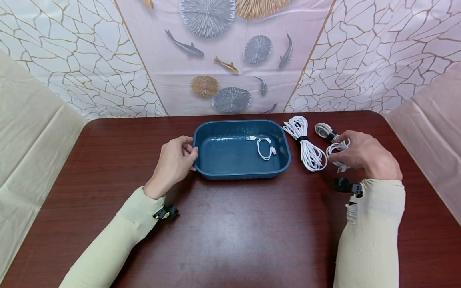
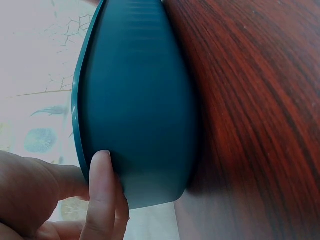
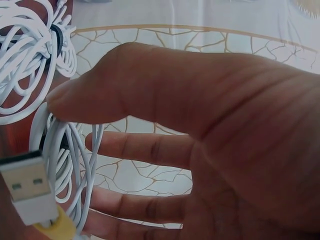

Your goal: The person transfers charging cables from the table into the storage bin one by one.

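A dark blue plastic tray (image 1: 237, 175) stands on the table, with a short coiled white USB cable (image 1: 264, 155) inside at its right side. My left hand (image 1: 176, 162) pinches the tray's left end, and a finger (image 2: 101, 185) lies along the outer wall in the left wrist view. To the right of the tray, my right hand (image 1: 367, 154) holds the lower loops of a coiled white-grey USB cable (image 1: 325, 131) with a black tie. The thumb (image 3: 90, 102) and fingers lie on opposite sides of the loops; a USB plug (image 3: 30, 182) hangs below.
A larger white cable bundle (image 1: 309, 154) with a black tie lies between the tray and my right hand. The dark red-brown table (image 1: 230, 232) ends at patterned cloth (image 1: 230, 60) behind. Plain cloth walls (image 1: 21, 140) stand at both sides.
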A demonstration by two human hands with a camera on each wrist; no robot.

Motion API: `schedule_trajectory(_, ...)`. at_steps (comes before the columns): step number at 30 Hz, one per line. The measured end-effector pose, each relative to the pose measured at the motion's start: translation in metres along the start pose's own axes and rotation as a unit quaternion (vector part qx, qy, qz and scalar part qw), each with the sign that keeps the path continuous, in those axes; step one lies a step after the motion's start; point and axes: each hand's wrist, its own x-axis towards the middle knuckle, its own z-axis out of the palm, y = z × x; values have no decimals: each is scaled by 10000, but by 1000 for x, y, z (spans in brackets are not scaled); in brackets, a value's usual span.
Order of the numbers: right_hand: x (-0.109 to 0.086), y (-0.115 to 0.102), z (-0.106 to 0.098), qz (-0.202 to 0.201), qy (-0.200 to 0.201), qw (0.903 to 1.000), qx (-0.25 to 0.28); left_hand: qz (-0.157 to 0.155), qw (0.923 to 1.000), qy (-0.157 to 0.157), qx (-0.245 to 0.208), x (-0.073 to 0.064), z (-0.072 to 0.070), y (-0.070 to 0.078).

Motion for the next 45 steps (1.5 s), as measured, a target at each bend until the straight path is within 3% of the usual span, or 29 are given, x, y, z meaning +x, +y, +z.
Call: schedule_trajectory(45,0,-17,0,238,217,9994,113,48,10000,27,57,0,0,-1)
